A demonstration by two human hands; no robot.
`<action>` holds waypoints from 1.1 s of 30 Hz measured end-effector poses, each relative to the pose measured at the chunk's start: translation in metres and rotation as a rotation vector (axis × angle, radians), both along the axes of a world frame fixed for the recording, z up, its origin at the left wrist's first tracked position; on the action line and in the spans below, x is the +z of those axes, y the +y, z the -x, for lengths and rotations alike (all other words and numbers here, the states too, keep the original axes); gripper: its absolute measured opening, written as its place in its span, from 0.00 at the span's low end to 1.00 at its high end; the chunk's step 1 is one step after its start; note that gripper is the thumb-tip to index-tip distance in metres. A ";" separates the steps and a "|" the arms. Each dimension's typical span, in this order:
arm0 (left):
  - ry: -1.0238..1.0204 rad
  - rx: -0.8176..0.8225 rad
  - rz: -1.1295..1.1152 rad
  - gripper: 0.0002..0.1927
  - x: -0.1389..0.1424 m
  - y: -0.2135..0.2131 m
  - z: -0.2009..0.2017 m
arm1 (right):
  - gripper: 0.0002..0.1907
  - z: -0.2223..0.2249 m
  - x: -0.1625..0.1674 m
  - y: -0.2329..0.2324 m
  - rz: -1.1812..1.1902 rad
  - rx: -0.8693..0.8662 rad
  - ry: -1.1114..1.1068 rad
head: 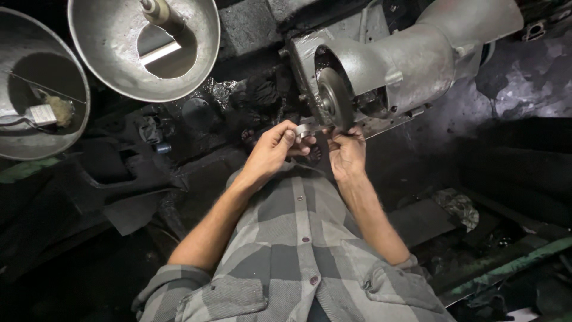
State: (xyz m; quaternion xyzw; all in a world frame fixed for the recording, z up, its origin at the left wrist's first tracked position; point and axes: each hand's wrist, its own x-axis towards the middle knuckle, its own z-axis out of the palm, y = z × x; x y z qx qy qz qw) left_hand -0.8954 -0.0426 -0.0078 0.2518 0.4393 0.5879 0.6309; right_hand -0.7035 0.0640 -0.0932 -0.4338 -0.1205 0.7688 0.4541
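Metal piece, 2 hands, 1 wheel

Head camera looks straight down, close above both forearms

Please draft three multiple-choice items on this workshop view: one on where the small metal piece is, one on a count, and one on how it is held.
1. Where is the small metal piece?
A. in a bowl
B. at the grinding wheel
C. on the floor

2. How many round metal bowls sit upper left?
A. one
B. two
C. four

3. How is the piece held?
A. by both hands
B. by the left hand only
C. by neither hand

Answers:
1 B, the piece meets the wheel's lower edge.
2 B, a near bowl and an edge bowl.
3 A, the left hand and right hand both pinch it.
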 end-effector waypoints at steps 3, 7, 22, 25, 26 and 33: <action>-0.031 0.004 0.025 0.18 -0.005 0.008 -0.002 | 0.22 -0.003 0.000 0.004 -0.022 0.017 0.001; -0.050 -0.012 0.009 0.17 -0.013 0.017 -0.003 | 0.19 -0.012 -0.010 0.008 0.008 -0.052 -0.042; -0.103 -0.030 0.122 0.18 -0.044 0.036 -0.030 | 0.22 -0.043 -0.003 0.018 -0.159 -0.111 -0.059; -0.149 -0.022 0.136 0.18 -0.046 0.037 -0.038 | 0.22 -0.051 0.001 0.022 -0.164 -0.121 -0.066; -0.168 -0.021 0.122 0.18 -0.047 0.037 -0.040 | 0.23 -0.054 0.002 0.022 -0.189 -0.094 -0.061; -0.200 -0.016 0.107 0.17 -0.045 0.036 -0.046 | 0.20 -0.057 0.016 0.020 -0.164 -0.089 -0.115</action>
